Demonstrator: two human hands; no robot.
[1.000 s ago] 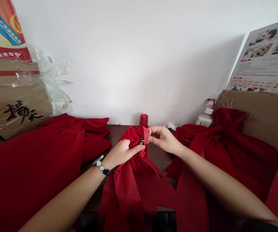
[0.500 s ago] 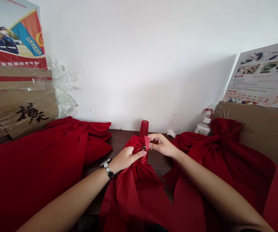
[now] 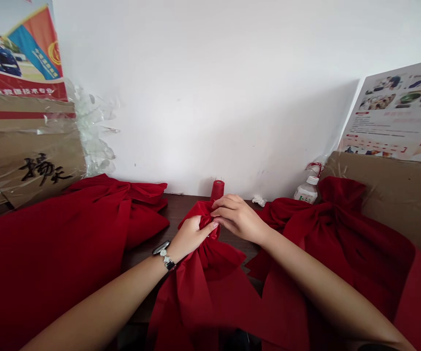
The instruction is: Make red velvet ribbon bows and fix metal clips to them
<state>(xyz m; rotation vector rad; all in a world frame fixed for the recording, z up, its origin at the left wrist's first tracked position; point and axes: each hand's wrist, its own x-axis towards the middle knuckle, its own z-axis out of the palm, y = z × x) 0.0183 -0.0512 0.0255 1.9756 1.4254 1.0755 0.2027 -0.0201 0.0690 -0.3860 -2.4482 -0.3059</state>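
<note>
1. Deep-red, soft cloth gathered into a bunched neck (image 3: 203, 273): in front of me, above the dark brown counter (image 3: 176, 205), its broad tails spreading down toward me past the near edge.
2. My left hand (image 3: 190, 235): fingers wrapped around the gathered neck, gripping it, thumb laid across the front and pointing right.
3. My right hand (image 3: 242, 218): fingers bent over the upper right of the same neck, tips beside my left thumb; I cannot tell whether they pinch anything, as the knuckles hide the contact.
4. Dark wristwatch with a pale ornamental band (image 3: 163, 254): 1, around my left wrist.
5. Red thread spool (image 3: 218, 188): 1, upright behind the cloth, thin needle-like pins rising from its top.
6. Large deep-red cloth bundle on the left (image 3: 67, 243): 1, gathered near its far end, well apart from the held neck.
7. Deep-red tied cloth bundle on the right (image 3: 345, 239): 1, knotted near its top, partly behind my forearm.
8. White plastic bottle with a white cap (image 3: 306, 191): 1, upright just beside the right bundle, red strands above it.
9. Small white crumpled scrap (image 3: 259, 201): 1, near the wall, between spool and bottle.
10. Brown cardboard panels: 2, left (image 3: 9, 146) bearing black handwriting, right (image 3: 389, 195) plain, each below a printed poster.
</note>
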